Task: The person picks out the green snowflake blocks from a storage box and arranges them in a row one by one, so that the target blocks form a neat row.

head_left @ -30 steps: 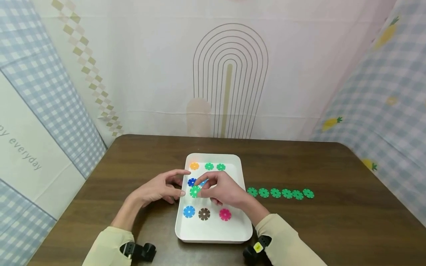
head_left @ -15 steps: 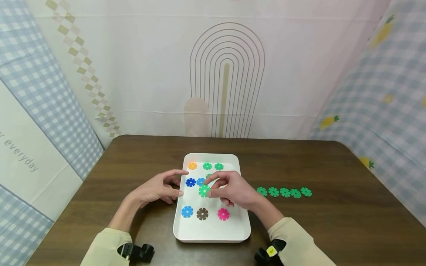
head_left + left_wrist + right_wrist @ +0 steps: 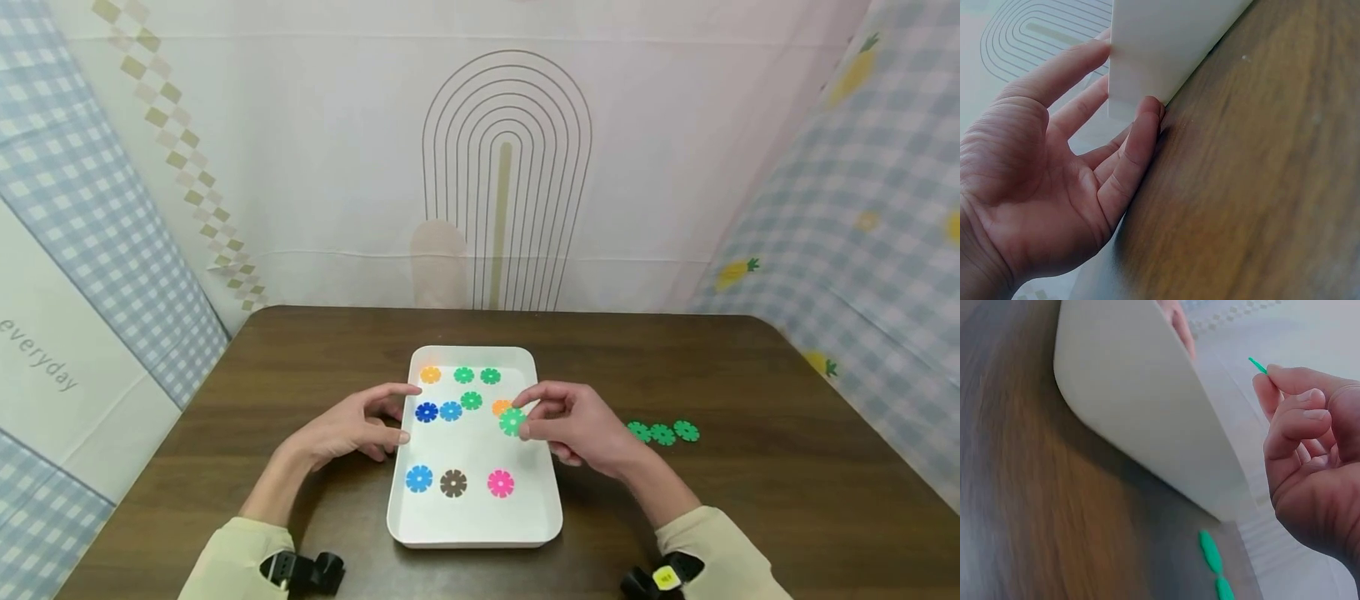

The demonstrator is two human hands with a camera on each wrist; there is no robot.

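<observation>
My right hand (image 3: 581, 423) pinches a green notched disc (image 3: 512, 422) between thumb and index finger, above the right rim of the white tray (image 3: 480, 521). In the right wrist view the held disc (image 3: 1257, 364) shows edge-on at the fingertips. My left hand (image 3: 352, 425) rests its fingers against the tray's left side; the left wrist view shows these fingers (image 3: 1138, 137) touching the outer wall. Inside the tray lie an orange disc (image 3: 430, 375), a dark blue disc (image 3: 427, 412), a brown disc (image 3: 453, 483), a pink disc (image 3: 501, 483), and several others in light blue, green and orange.
Green discs (image 3: 663, 434) lie in a row on the brown wooden table (image 3: 750, 500), right of the tray; my right hand and wrist may hide part of that row. A patterned cloth (image 3: 337, 167) hangs behind the table.
My right hand has moved right with the green disc, from the tray's left part to its right rim. It uncovers discs in the tray and covers more of the green row. The left hand stays put.
</observation>
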